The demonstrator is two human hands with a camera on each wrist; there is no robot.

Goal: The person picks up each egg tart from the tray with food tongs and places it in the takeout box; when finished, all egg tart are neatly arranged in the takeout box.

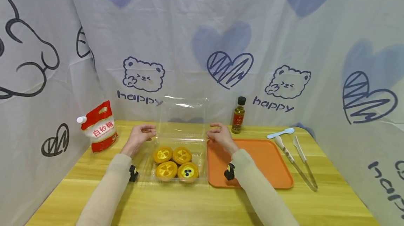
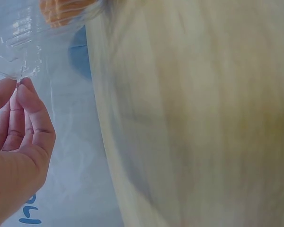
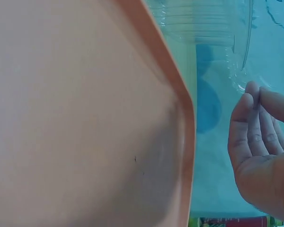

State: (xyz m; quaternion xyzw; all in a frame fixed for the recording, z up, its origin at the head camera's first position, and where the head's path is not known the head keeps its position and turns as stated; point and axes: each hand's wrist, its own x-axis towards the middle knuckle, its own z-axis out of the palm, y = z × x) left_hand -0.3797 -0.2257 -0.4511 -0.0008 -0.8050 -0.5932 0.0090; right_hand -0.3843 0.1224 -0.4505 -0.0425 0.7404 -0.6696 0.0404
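A clear plastic clamshell box (image 1: 202, 159) stands on the table, its lid (image 1: 183, 117) raised at the back. Several egg tarts (image 1: 166, 170) sit in the base, one topped with dark blue berries (image 1: 188, 173). At the lid's left edge, my left hand (image 1: 142, 136) pinches the thin plastic between thumb and forefinger, seen close in the left wrist view. My right hand (image 1: 221, 136) is at the lid's right edge, above the orange tray's back left corner. In the right wrist view its thumb and fingertips meet on the lid's clear rim.
An orange tray (image 1: 258, 166) lies right of the box. Farther right are tongs (image 1: 296, 163) and a light blue spoon (image 1: 281, 133). A bottle with a black cap (image 1: 238, 117) stands behind the tray. A red and white sugar bag (image 1: 101, 127) stands at the left by the curtain (image 1: 189, 15).
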